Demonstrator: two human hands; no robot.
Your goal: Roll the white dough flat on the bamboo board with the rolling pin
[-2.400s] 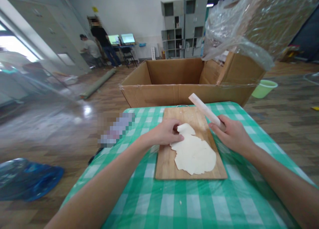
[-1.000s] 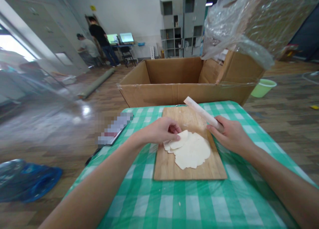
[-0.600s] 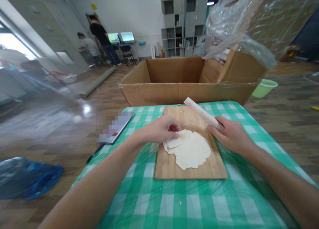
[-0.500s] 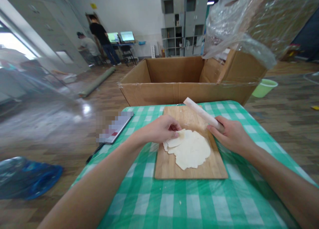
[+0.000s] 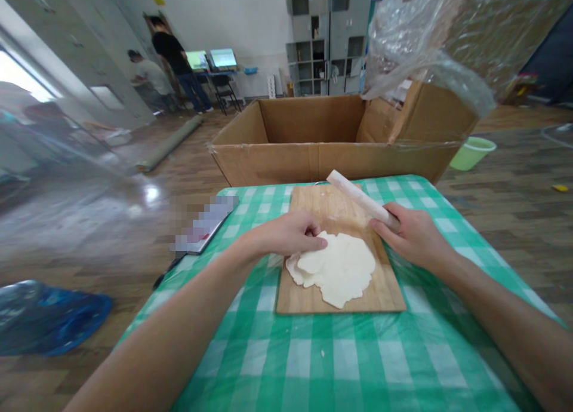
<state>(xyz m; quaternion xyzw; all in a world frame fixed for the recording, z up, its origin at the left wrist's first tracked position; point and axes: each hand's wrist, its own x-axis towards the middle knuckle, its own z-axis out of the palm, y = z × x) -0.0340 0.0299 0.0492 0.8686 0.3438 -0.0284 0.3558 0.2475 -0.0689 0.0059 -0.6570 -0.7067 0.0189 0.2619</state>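
A thin, uneven sheet of dough (image 5: 347,268) lies on a wooden cutting board (image 5: 340,305), its left edge folded or layered over itself. My left hand (image 5: 295,233) is closed at the dough's upper left edge, pinching it between thumb and curled fingers. In my right hand (image 5: 409,233) is one end of a pale rolling pin (image 5: 358,198). The pin slants up and to the left, above the board's right side and clear of the dough. My right fingers wrap round its near end.
The board rests on a green-and-white checked tablecloth (image 5: 308,370). A blurred flat item (image 5: 206,230) lies at the table's left edge. Beyond the table stands a large cardboard box (image 5: 268,161); a green bucket (image 5: 472,153) is at right. Two people (image 5: 176,60) are far back left.
The dough has shifted slightly, and its left edge spreads further left. My left thumb reaches a little further over it. My right hand keeps the rolling pin nearly still; the view has tilted slightly.
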